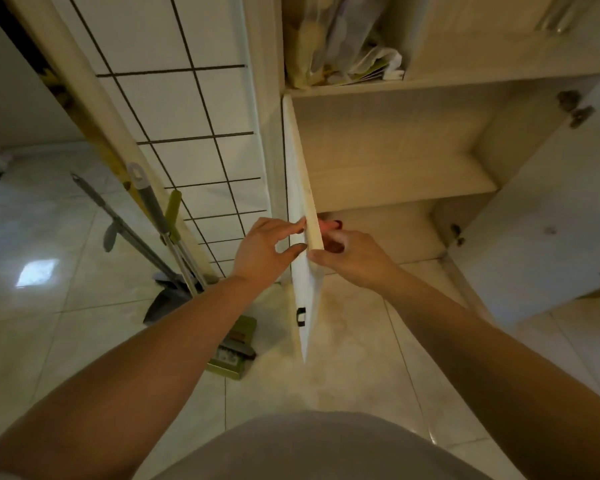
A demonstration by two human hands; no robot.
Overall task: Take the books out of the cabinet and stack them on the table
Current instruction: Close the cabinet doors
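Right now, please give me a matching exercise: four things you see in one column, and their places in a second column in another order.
Things:
1. left hand
2. white cabinet door with small black handle
3. clear plastic bags of papers
4. grey long-handled dustpan

Places:
A. on the upper open shelf
B. on the tiled floor by the wall
C. on the outer face of the door edge
D. edge-on between the two hands

Pairs: 1-C, 2-D, 3-A, 4-B

A broom point(160, 216) and dustpan point(168, 299) lean against the tiled wall point(174, 98).
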